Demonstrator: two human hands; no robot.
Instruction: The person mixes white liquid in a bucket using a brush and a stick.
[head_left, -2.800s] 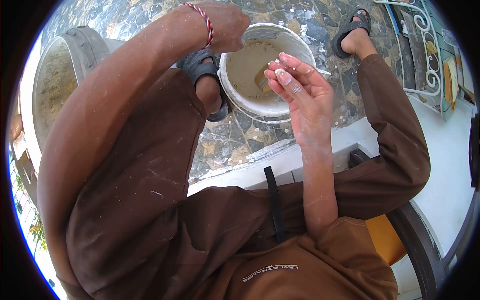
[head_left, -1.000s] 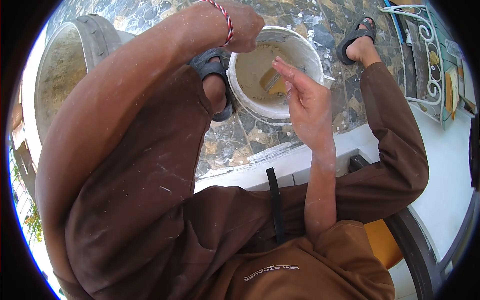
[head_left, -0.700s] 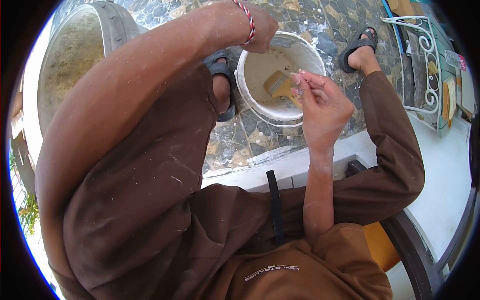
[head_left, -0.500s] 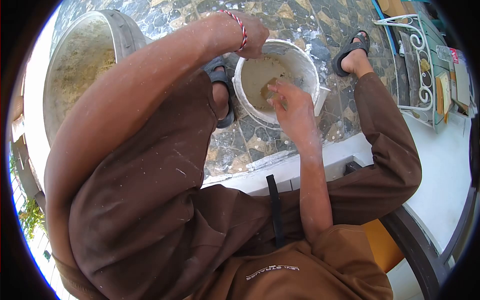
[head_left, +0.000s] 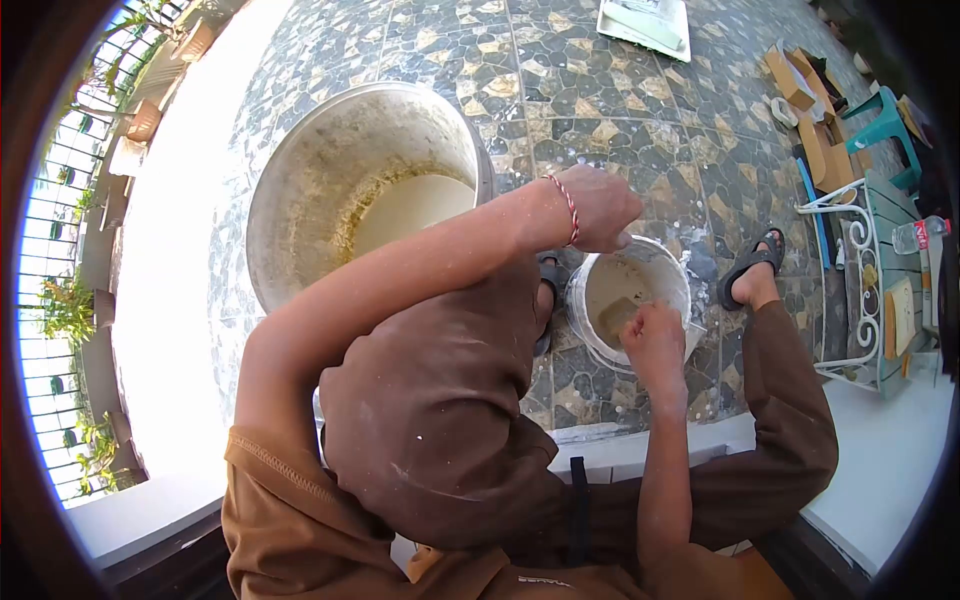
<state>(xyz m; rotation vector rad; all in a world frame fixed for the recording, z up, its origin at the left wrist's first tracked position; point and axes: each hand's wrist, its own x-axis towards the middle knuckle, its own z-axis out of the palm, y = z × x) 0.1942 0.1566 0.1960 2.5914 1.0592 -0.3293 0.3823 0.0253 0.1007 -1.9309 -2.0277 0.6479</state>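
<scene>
A white bucket (head_left: 668,262) stands on the tiled floor between my feet, holding murky beige liquid. My left hand (head_left: 600,208), with a red-and-white cord at the wrist, is closed at the bucket's far rim; its fingertips are partly hidden. Inside the bucket, low over the liquid, my right hand (head_left: 654,345) has its fingers curled together. At its fingertips is a squarish tan piece (head_left: 615,318), partly covered by the hand, whose material I cannot make out. To the left, a large tilted tub (head_left: 300,200) holds pale liquid and has yellowish residue on its wall.
A metal-and-wood bench (head_left: 860,240) at the right carries a plastic bottle (head_left: 912,237). Beyond it are cardboard boxes (head_left: 825,155) and a green stool (head_left: 888,130). A white tray (head_left: 645,25) lies on the far floor. Potted plants line the fence at left.
The view has shifted so the bucket appears lower and further right, and more of the tub shows. My right hand's fingers have gone from spread to curled. My left hand stays at the rim.
</scene>
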